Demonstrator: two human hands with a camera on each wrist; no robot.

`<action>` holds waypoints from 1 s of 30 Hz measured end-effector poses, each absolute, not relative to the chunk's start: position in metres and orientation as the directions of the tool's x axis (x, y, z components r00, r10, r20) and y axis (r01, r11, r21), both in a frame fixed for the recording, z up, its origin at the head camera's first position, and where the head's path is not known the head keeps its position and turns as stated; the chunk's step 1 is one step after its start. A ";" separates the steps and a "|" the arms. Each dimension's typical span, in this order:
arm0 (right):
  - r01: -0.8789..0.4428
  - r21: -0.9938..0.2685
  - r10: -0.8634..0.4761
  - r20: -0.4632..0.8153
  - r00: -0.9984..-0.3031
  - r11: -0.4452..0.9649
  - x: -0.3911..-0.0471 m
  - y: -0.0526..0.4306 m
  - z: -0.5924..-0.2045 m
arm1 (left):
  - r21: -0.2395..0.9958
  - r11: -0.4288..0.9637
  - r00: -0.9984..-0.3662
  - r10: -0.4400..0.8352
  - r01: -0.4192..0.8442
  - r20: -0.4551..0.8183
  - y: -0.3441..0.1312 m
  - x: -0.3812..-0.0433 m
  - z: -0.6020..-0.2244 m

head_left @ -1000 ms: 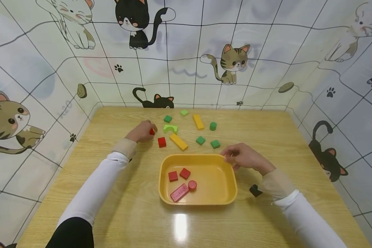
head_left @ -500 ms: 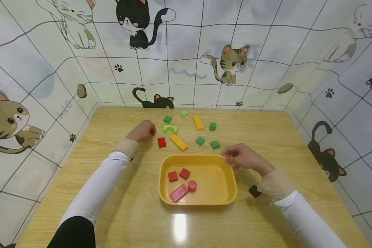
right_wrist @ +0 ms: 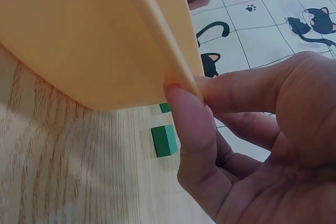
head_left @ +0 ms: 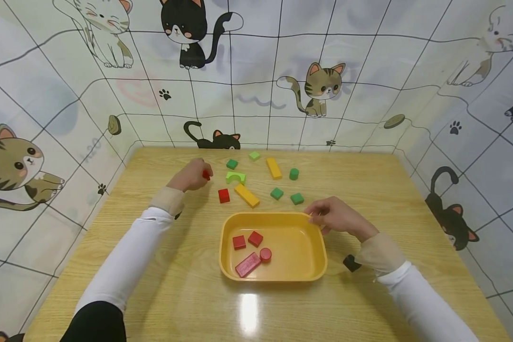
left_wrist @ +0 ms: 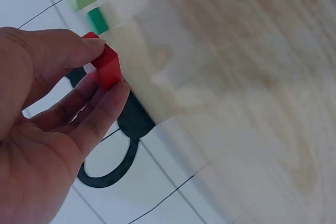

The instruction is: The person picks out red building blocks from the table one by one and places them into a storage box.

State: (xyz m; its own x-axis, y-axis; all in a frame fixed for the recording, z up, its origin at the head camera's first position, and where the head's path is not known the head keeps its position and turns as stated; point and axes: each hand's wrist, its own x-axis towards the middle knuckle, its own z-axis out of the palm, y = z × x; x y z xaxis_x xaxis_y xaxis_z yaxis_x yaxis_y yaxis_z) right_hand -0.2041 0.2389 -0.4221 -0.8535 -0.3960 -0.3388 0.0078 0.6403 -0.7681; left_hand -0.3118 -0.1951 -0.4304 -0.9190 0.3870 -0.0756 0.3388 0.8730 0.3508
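My left hand (head_left: pixel 191 175) pinches a small red block (left_wrist: pixel 107 66) between thumb and fingertips, at the left of the scattered blocks. On the right, my right hand (head_left: pixel 339 218) pinches the rim of a yellow tray (head_left: pixel 282 280) at its far right corner; the right wrist view shows thumb and finger on either side of that rim (right_wrist: pixel 157 22). Inside the tray lie two red square blocks (head_left: pixel 239 242), a red round block (head_left: pixel 265 255) and a long pinkish-red block (head_left: pixel 248 265). Another red block (head_left: pixel 224 195) rests on the table near my left hand.
Behind the tray are two long yellow blocks (head_left: pixel 246 195), a light green arch block (head_left: pixel 235 178), a light green block (head_left: pixel 254 156) and several green blocks (head_left: pixel 276 193). A cat-patterned sheet (head_left: pixel 256 95) surrounds the wooden table (head_left: pixel 179 294) at the back and sides.
My left hand has shifted slightly away and to the left, carrying the red block with it. The right hand and the tray have stayed in place.
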 end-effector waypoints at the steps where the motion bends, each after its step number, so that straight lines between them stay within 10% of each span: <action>1: 0.005 -0.768 -0.398 -0.338 -0.853 0.641 -0.204 0.239 -0.422 | 0.354 0.869 -0.919 0.390 0.344 -0.065 -0.195 -0.312 -0.428; 30: 0.020 -0.781 -0.384 -0.329 -0.863 0.625 -0.200 0.238 -0.428 | 0.371 0.643 -0.710 0.701 0.669 0.064 -0.095 -0.251 -0.353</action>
